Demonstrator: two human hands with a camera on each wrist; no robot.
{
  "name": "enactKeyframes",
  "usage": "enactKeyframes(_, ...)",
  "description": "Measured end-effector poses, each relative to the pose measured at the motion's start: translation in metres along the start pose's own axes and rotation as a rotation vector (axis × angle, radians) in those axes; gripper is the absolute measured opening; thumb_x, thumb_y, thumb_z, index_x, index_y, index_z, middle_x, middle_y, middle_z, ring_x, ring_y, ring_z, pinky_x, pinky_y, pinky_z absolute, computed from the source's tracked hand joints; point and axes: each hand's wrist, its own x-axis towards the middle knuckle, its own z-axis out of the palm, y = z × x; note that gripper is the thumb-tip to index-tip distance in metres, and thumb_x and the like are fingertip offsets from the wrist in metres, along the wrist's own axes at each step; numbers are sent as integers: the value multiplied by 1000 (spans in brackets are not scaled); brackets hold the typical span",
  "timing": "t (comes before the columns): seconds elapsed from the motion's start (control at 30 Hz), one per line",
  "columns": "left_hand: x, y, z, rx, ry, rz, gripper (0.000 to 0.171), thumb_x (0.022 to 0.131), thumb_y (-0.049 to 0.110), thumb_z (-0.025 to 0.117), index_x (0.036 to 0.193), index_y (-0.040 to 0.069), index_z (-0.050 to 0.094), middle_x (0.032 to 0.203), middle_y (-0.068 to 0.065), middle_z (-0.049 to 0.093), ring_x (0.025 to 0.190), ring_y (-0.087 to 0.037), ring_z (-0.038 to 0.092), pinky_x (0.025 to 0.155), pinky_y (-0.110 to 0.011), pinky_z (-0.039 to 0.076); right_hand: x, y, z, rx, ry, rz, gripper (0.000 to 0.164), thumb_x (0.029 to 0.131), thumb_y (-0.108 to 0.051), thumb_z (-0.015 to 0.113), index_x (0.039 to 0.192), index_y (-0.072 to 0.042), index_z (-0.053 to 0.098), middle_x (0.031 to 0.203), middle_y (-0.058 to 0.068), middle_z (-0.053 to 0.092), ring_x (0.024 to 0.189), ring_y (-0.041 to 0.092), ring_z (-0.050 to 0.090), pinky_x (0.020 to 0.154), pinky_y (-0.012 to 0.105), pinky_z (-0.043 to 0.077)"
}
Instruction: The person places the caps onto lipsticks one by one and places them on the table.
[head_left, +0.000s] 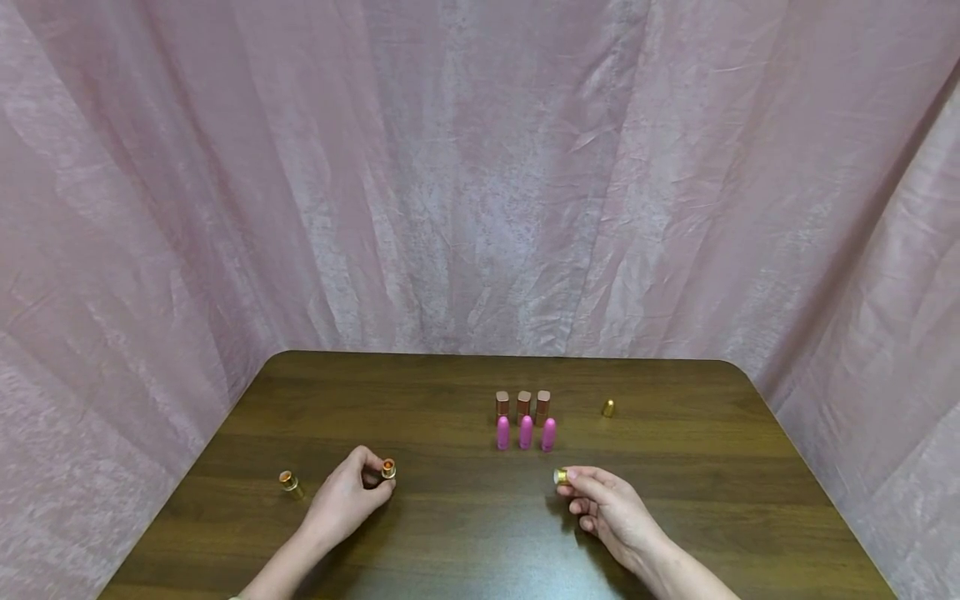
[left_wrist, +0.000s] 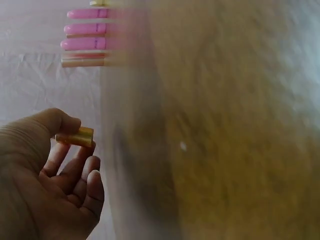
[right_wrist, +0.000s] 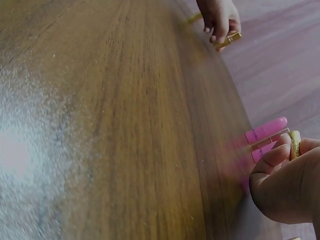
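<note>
My left hand (head_left: 348, 496) pinches a gold lipstick tube (head_left: 388, 469) between thumb and fingers, its orange-brown end facing up. The left wrist view shows this gold lipstick tube (left_wrist: 76, 136) under the thumb, the other fingers loosely bent. To the right, my right hand (head_left: 611, 508) pinches a short gold lipstick cap (head_left: 562, 477) by thumb and fingertips, its pale end facing left. Part of that cap (right_wrist: 295, 144) is covered by fingers in the right wrist view. Left of my left hand stands another gold lipstick tube (head_left: 289, 483). The two held pieces are well apart.
Three pink bullet-shaped lipsticks (head_left: 527, 433) stand in a row beyond the hands. Close behind them are three rose-gold square lipsticks (head_left: 524, 402). A small gold round-topped piece (head_left: 608, 408) stands farther right. Pink curtains (head_left: 480, 183) surround the wooden table (head_left: 450, 550).
</note>
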Motion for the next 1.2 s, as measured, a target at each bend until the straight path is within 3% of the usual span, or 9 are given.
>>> enactKeyframes(0.4,-9,35,7,-37,-51,151,23,86,15,81,99,27,67,92,14,61,87,-8,56,78,-29,51,-1,-2,-2,-10,17,-10,13,100,-19,65,109,-11,64,95,0,72,71,8,56,58,21,42)
enactKeyframes(0.53,-11,44,12,-59,-79,240,25,87,14,80,101,31,70,95,16,62,87,-7,56,77,-26,50,-1,-3,-3,-12,27,-16,14,100,-19,65,111,-10,63,96,1,72,72,9,56,58,21,41)
enactKeyframes(0.73,-11,56,20,-74,-107,360,25,87,14,81,106,26,71,97,16,63,89,-4,58,80,-27,52,-2,-4,-1,-36,46,-28,28,98,-18,68,121,-4,61,99,3,72,72,9,57,59,21,42)
enactKeyframes(0.9,-9,66,26,-95,-139,413,23,89,19,82,106,30,71,102,18,64,94,-4,61,85,-28,53,-2,-6,2,-52,38,-42,39,97,-18,70,129,2,57,101,5,71,72,8,57,58,20,43)
enactKeyframes(1.2,-5,90,38,-74,-157,472,21,90,26,80,109,31,71,104,23,64,96,-4,59,87,-30,52,-3,-7,8,-86,-4,-78,33,97,-17,71,125,0,63,100,3,71,72,8,57,57,20,43)
